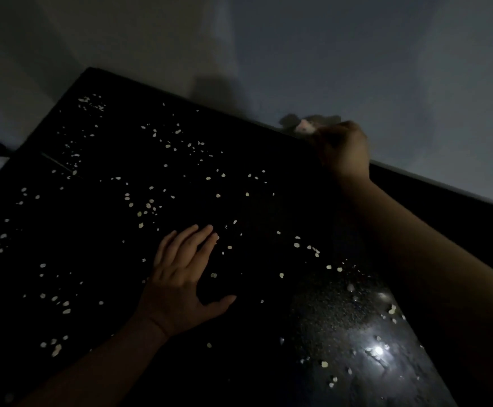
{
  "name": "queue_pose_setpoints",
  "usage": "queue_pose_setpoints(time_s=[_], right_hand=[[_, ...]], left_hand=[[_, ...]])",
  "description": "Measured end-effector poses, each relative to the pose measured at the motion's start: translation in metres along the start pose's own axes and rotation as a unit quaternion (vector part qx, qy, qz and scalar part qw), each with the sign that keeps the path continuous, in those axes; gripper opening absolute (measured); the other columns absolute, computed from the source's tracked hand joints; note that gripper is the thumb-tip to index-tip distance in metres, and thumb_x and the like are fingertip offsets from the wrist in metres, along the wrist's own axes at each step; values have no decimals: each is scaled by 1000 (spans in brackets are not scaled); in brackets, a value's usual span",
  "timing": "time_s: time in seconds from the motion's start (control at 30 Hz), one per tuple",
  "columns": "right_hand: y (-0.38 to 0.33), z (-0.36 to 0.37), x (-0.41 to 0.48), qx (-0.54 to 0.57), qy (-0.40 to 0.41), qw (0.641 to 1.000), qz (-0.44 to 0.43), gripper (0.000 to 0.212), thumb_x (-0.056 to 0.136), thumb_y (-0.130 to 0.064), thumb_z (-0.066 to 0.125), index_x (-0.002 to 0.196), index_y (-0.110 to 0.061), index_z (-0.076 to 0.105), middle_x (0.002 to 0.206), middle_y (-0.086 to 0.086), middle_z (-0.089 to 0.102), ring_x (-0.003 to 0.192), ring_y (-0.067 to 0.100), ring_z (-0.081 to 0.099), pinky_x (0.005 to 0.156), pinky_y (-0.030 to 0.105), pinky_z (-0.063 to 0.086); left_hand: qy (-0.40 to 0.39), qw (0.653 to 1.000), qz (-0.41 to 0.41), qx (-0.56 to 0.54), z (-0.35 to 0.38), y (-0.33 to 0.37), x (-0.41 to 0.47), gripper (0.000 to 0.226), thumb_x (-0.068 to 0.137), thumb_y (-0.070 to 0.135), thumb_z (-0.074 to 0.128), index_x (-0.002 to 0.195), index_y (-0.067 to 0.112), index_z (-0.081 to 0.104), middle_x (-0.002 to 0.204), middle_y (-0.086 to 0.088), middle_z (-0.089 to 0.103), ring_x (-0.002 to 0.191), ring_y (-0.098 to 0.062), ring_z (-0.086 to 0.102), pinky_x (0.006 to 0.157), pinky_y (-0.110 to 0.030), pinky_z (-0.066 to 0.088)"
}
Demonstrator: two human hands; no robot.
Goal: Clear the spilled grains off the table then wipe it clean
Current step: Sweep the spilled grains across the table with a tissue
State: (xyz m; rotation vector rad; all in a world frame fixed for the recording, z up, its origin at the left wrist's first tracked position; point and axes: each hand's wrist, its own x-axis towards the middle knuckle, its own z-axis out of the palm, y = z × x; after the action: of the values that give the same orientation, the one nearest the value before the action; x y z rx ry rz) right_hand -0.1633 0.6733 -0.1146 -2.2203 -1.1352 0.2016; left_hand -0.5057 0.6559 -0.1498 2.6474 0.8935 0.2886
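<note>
Grains (148, 205) lie scattered pale across the dark desk (98, 368), from its left edge to the glossy right corner. The left hand (180, 277) rests flat near the middle, palm down, fingers (201, 239) straight and relaxed, thumb spread wide; grains lie just beyond the fingertips. The right hand (345, 148) reaches on an outstretched arm to the desk's far edge, fingers curled on a small pale thing (304, 126), too blurred to name.
</note>
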Motion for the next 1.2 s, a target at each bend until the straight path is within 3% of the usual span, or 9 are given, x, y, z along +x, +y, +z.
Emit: queue_pose_setpoints(time_s=[0.17, 0.27, 0.37, 0.47, 0.63, 0.73, 0.83, 1.03, 1.2], right_hand=[[10, 23, -55, 23, -31, 998, -51, 14, 87, -13, 68, 99, -8, 73, 94, -1, 59, 92, 22, 61, 77, 16, 37], [12, 8, -124, 60, -108, 987, -108, 24, 87, -10, 68, 108, -20, 72, 92, -12, 53, 87, 9, 54, 77, 12, 39], [-1, -15, -159, 110, -160, 978, -83, 27, 84, -9, 71, 108, -22, 73, 89, -13, 56, 81, 4, 58, 71, 11, 43], [-14, -18, -127, 120, -106, 985, -60, 18, 83, -14, 73, 98, -25, 72, 84, -13, 55, 68, 2, 58, 62, 8, 41], [-30, 20, -15, 41, -12, 998, -50, 21, 89, -21, 67, 104, -7, 74, 98, 11, 65, 92, 22, 62, 74, 12, 34], [-33, 41, 1, 24, -33, 998, -52, 23, 91, -23, 66, 106, -7, 74, 97, 4, 63, 92, 5, 59, 72, 1, 29], [-26, 50, -40, 26, -39, 993, -105, 16, 88, -9, 65, 100, -8, 75, 96, 14, 64, 89, 28, 61, 76, 17, 37], [-24, 12, -127, 89, -157, 970, -160, 23, 86, -14, 70, 109, -16, 73, 94, -6, 58, 89, 15, 59, 78, 22, 48], [-44, 15, -44, 48, -11, 993, -103, 17, 85, -18, 71, 95, -4, 74, 90, 7, 62, 83, 23, 63, 74, 25, 47]], left_hand=[[-2, 1000, -8, -3, -1, 1, 0, 94, 70, 74, 51, 138, 9, 47, 148, -1, 39, 139, -21, 32, 114, -50, 22], [-21, 1000, -9, 11, -1, 0, 0, 96, 67, 73, 55, 140, 10, 44, 149, 0, 37, 140, -20, 29, 114, -49, 21], [-27, 1000, -2, 12, -1, -1, 0, 97, 68, 72, 57, 141, 10, 43, 150, -1, 35, 140, -20, 28, 114, -49, 21], [-29, 1000, -3, 12, -1, -1, 0, 97, 68, 72, 57, 141, 10, 43, 150, 0, 35, 140, -20, 28, 114, -49, 22], [-19, 1000, -12, 1, -1, 1, 0, 94, 70, 74, 55, 141, 13, 44, 149, 3, 35, 141, -15, 25, 115, -46, 19], [-5, 1000, -12, 2, 0, 1, 1, 92, 71, 73, 54, 139, 12, 46, 148, 3, 39, 140, -17, 28, 115, -48, 21], [0, 1000, -16, -6, -1, 1, 1, 92, 69, 73, 54, 138, 11, 48, 147, 2, 40, 140, -17, 29, 115, -46, 20], [-24, 1000, -13, 8, -1, -1, 0, 95, 68, 73, 55, 140, 11, 45, 148, 1, 38, 141, -17, 26, 116, -45, 19], [-3, 1000, -7, -30, -2, -1, -1, 91, 73, 73, 52, 139, 11, 46, 148, 1, 38, 141, -18, 28, 113, -49, 23]])
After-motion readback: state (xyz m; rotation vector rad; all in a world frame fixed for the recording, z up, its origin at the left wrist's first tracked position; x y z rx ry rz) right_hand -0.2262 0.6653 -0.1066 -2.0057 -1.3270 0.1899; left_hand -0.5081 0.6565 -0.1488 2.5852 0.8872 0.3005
